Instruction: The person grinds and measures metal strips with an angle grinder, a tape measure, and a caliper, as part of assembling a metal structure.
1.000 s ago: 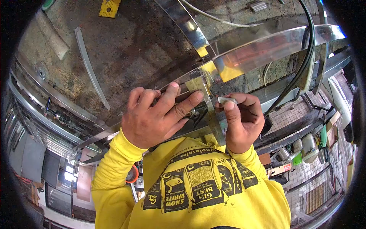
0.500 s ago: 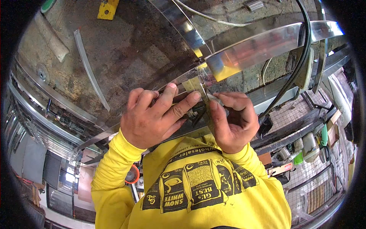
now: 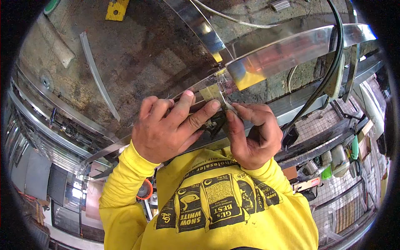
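Note:
My left hand [image 3: 168, 125] presses a flat, dull yellowish metal square [image 3: 211, 93] against a shiny metal strip, thumb and index finger laid along it. Part of the square is hidden under the fingers. Close beside its right edge, my right hand [image 3: 256, 131] is closed in a pinch, with thumb and index fingertips together. Whatever small thing sits between those fingertips is mostly hidden. Just beyond the hands, a polished metal bar [image 3: 287, 54] runs to the right, and another shiny strip [image 3: 202, 29] slants away to the top.
On the stained worktop [image 3: 137, 62] lie a thin metal strip [image 3: 99, 77], a yellow ruler piece [image 3: 116, 9] and a wire wheel [image 3: 45, 79]. A black cable [image 3: 333, 62] hangs across the right side. Below the bench edge, a rack [image 3: 329, 166] holds assorted items.
My right hand has shifted slightly left and its fingertips have moved closer to the square's edge. The small grey thing in its pinch shows less now. My left hand has stayed in place.

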